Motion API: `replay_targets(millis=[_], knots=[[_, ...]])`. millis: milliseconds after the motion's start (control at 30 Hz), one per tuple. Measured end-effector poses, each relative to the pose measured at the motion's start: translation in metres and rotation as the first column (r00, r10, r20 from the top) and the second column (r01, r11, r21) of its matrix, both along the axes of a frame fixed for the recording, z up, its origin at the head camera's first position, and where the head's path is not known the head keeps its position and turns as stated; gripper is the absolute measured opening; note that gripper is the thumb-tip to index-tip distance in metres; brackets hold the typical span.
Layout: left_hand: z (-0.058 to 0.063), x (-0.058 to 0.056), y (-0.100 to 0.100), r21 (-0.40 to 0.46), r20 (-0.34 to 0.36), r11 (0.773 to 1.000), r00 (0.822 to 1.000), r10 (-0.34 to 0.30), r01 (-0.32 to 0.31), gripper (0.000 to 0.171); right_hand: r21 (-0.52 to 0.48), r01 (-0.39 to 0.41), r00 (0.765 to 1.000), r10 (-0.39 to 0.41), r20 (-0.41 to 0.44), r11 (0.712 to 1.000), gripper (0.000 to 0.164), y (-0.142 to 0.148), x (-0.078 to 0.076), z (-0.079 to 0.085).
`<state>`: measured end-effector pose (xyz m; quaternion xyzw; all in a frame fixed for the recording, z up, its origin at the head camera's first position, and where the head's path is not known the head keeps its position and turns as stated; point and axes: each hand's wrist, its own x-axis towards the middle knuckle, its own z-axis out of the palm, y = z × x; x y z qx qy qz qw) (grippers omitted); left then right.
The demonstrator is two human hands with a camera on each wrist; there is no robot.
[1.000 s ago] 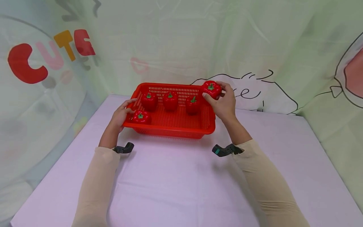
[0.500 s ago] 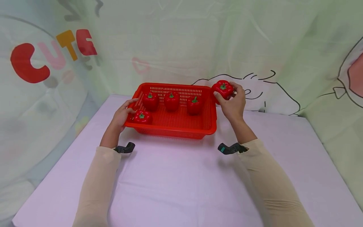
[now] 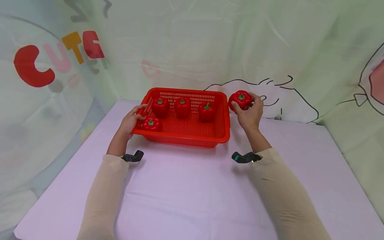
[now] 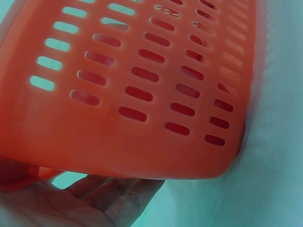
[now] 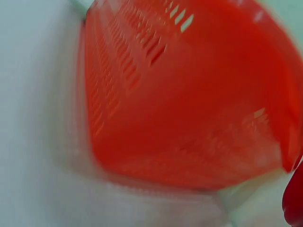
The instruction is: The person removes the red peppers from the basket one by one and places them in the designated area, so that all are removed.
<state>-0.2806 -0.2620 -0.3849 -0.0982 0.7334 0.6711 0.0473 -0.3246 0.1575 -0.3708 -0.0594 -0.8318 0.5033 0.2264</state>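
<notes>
My right hand (image 3: pixel 252 112) grips a red bell pepper (image 3: pixel 241 99) just past the right end of the red plastic basket (image 3: pixel 183 137), with the thumb at its near side. Its green stem faces up. In the right wrist view only a small part of this bell pepper (image 5: pixel 296 198) shows at the edge. With my left hand (image 3: pixel 128 121) I hold the basket's left end by the rim. Several red bell peppers stand inside: one near my left fingers (image 3: pixel 151 123), others, such as the middle one (image 3: pixel 182 108), along the far wall.
The basket stands on a table with a pale lilac cloth (image 3: pixel 180 186). A printed pale curtain (image 3: pixel 192 43) hangs behind and along both sides. Slotted basket walls (image 4: pixel 142 94) fill most of both wrist views; the right one is blurred.
My right hand has carried the bell pepper from over the basket's right rim out to the right, then slightly down. My left hand stays on the basket, which has barely shifted in view.
</notes>
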Motion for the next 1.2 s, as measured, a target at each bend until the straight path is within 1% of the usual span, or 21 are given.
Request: replay_targets(millis=[233,367,533,700,967,1200], knots=[[0.0,0.0,-0.001,0.002,0.0,1.0,1.0,-0.001,0.001,0.057,0.013,0.02,0.995,-0.021,0.094,1.0,0.077,0.009,-0.009,-0.022],[0.0,0.0,-0.001,0.004,-0.002,1.0,1.0,0.002,-0.002,0.056,0.012,0.016,0.991,-0.017,0.134,1.0,0.078,0.011,-0.011,-0.03],[-0.001,-0.003,-0.001,0.0,-0.016,1.0,1.0,0.002,-0.002,0.057,0.008,0.007,0.988,-0.008,0.154,1.0,0.079,0.011,-0.013,-0.036],[-0.002,-0.004,-0.002,-0.001,-0.009,1.0,1.0,0.005,-0.005,0.057,0.018,0.002,0.985,-0.005,0.171,1.0,0.079,0.01,-0.014,-0.042],[-0.001,-0.004,-0.001,-0.008,0.003,1.0,1.0,0.009,-0.009,0.056,0.026,0.007,0.978,-0.012,0.21,1.0,0.08,0.014,-0.014,-0.049],[-0.002,-0.004,-0.002,-0.016,0.003,1.0,1.0,0.013,-0.013,0.056,0.023,0.004,0.977,-0.009,0.215,1.0,0.081,0.015,-0.016,-0.053]])
